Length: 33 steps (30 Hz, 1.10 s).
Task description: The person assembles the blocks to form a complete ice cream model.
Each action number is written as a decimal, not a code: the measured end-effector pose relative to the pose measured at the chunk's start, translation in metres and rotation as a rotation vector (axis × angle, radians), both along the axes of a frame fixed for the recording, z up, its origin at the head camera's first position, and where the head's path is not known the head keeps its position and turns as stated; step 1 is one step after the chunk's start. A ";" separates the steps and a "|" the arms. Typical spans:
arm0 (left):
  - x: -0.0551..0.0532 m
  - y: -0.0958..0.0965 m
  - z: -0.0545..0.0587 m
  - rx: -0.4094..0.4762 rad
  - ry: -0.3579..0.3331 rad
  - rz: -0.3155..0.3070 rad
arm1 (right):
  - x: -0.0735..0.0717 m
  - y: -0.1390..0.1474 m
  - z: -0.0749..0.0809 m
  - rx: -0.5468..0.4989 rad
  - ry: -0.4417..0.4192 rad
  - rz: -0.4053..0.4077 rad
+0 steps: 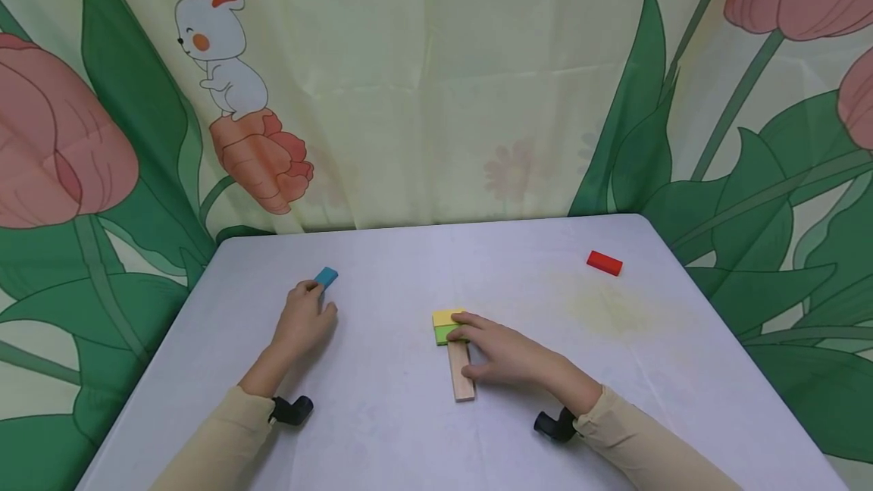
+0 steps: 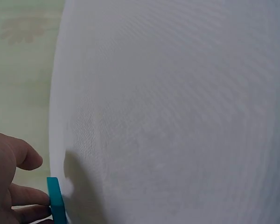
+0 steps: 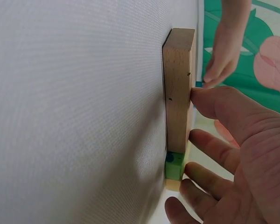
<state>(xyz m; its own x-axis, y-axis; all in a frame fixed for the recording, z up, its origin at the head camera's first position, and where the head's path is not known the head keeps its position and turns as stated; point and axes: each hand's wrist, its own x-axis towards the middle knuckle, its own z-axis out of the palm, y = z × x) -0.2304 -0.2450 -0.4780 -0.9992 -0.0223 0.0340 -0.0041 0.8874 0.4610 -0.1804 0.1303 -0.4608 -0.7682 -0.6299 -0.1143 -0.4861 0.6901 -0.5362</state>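
Left hand [image 1: 303, 320]: I see it pinching the blue block [image 1: 326, 276] at its 1 o'clock.
Right hand [image 1: 501, 351]: fingers flat, pressing the wooden bar [image 1: 460, 372] and green block [image 1: 445, 334].

There's a red block [image 1: 604, 262] sitting on its own near the far right corner of the white table [image 1: 382, 438], with a faint yellowish stain [image 1: 614, 309] on the tabletop just in front of it. Behind the table hangs a pale curtain [image 1: 423, 82] printed with a white rabbit [image 1: 217, 51] perched on an orange flower, plus big pink tulips [image 1: 54, 142] and green leaves [image 1: 750, 203] down both sides.
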 end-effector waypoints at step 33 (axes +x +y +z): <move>-0.010 0.064 -0.002 -0.001 0.007 -0.208 | -0.001 -0.001 -0.001 -0.011 0.005 0.018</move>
<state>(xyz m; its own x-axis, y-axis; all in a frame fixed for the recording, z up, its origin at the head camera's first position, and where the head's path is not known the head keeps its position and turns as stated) -0.2407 -0.1810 -0.4797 -0.9819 0.1849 0.0407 0.1827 0.8690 0.4598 -0.1819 0.1289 -0.4616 -0.7575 -0.6445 -0.1037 -0.5006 0.6754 -0.5415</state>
